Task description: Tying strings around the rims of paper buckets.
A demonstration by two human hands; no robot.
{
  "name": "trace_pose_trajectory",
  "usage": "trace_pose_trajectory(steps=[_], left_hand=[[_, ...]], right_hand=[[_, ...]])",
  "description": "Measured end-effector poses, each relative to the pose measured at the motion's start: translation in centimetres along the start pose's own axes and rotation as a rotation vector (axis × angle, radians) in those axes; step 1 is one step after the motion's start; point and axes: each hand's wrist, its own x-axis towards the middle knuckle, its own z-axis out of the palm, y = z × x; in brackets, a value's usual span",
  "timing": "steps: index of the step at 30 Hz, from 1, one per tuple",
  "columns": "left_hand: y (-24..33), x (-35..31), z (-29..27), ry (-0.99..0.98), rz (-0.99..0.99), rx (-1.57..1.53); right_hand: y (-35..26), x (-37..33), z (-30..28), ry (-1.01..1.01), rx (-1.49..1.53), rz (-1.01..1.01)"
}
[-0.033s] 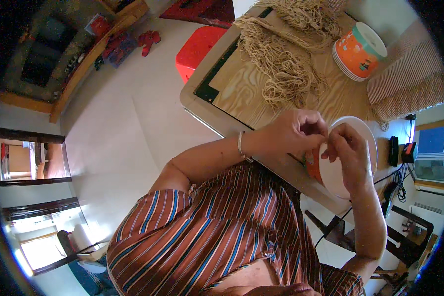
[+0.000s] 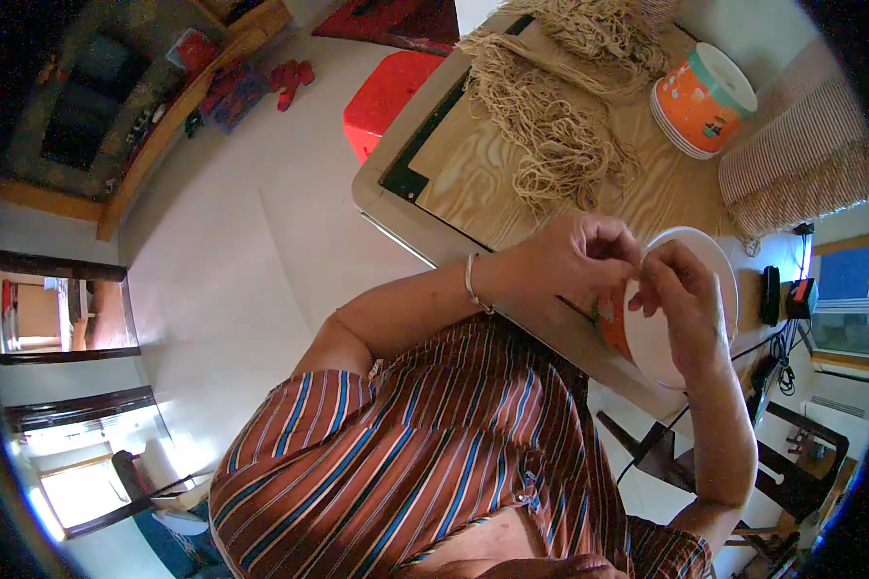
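My left hand (image 2: 589, 256) and my right hand (image 2: 684, 294) meet fingertip to fingertip over an open paper tub. Both are closed in a pinch; whatever lies between the fingertips is too small to make out. The tub (image 2: 727, 275) is orange outside and white inside, standing at the table's near edge, partly covered by my right hand. A thin dark stick (image 2: 577, 309) shows below my left hand; I cannot tell what it belongs to. Beyond my hands, a loose tangled heap of tan cord (image 2: 560, 135) lies on the wooden tabletop (image 2: 473, 193).
A stack of orange tubs with a green rim (image 2: 700, 101) stands at the far right, near a striped fringed cloth (image 2: 801, 169). Black cables (image 2: 790, 357) hang past the right edge. A red stool (image 2: 386, 96) is beyond the table's left side.
The fingers of my left hand have curled in very slightly. Otherwise both hands, the tub and the cord are in the same places.
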Motion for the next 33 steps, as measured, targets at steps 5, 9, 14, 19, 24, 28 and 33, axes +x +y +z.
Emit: trace_pose_trajectory(steps=[5,9,14,19,24,28,33], left_hand=[[0.0,0.2,-0.3,-0.080,-0.201,-0.289],[-0.5,0.2,-0.1,-0.076,-0.242,-0.419],[-1.0,0.3,0.0,-0.058,-0.263,-0.477],[-0.8,0.5,-0.5,-0.105,-0.236,-0.434],[0.3,0.9,-1.2,-0.151,-0.246,-0.364],[1.0,1.3,-1.3,-0.213,-0.247,-0.250],[0.8,1.3,-1.4,-0.212,-0.238,-0.260]], right_hand=[[0.6,0.0,-0.2,-0.020,0.078,0.028],[0.6,-0.2,-0.5,-0.038,0.086,-0.019],[0.6,-0.4,-0.3,-0.044,0.106,-0.113],[1.0,-0.6,-0.1,-0.043,-0.092,-0.279],[0.2,-0.8,-0.3,0.015,-0.408,-0.392],[0.4,-0.9,-0.2,0.105,-0.701,-0.557],[0.8,-0.5,0.3,0.128,-0.528,-0.444]])
